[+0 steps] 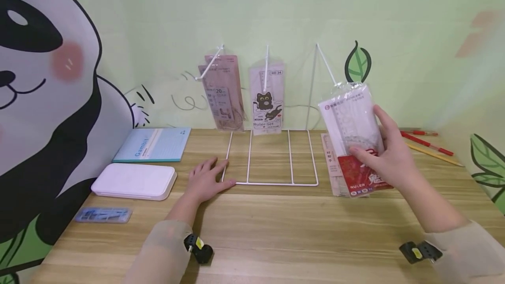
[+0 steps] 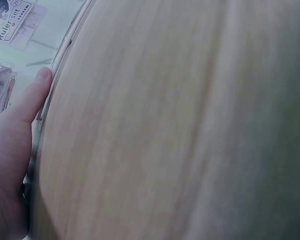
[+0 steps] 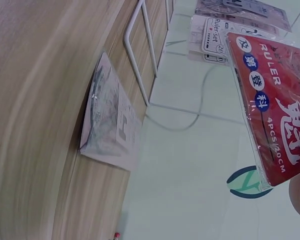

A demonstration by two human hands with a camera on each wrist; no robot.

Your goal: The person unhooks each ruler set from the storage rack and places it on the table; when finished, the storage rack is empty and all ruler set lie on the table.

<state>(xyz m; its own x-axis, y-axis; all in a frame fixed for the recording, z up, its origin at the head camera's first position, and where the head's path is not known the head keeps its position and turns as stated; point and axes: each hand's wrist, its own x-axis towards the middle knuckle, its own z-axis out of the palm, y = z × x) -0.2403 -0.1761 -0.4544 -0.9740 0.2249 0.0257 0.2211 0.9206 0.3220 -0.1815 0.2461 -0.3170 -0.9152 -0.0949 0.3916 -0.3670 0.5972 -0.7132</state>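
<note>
My right hand (image 1: 396, 159) pinches a ruler set packet (image 1: 351, 115) between thumb and fingers. The packet has a red lower part, and its clear top is right at the tip of the rack's right prong (image 1: 325, 65). My left hand (image 1: 203, 182) rests at the front left corner of the white wire rack (image 1: 272, 183), thumb along the front bar and fingers spread on the table. A pink ruler packet (image 1: 221, 82) hangs in front of another on the left prong. On the middle prong hangs a cat-print ruler set (image 1: 272, 113).
Another pink packet (image 3: 112, 117) lies on the table, partly behind the held one in the head view. At left are a blue notebook (image 1: 151, 145), a white case (image 1: 132, 181) and a small blue box (image 1: 103, 214). Red pens (image 1: 428, 143) and a yellow pencil (image 1: 434, 154) lie at right.
</note>
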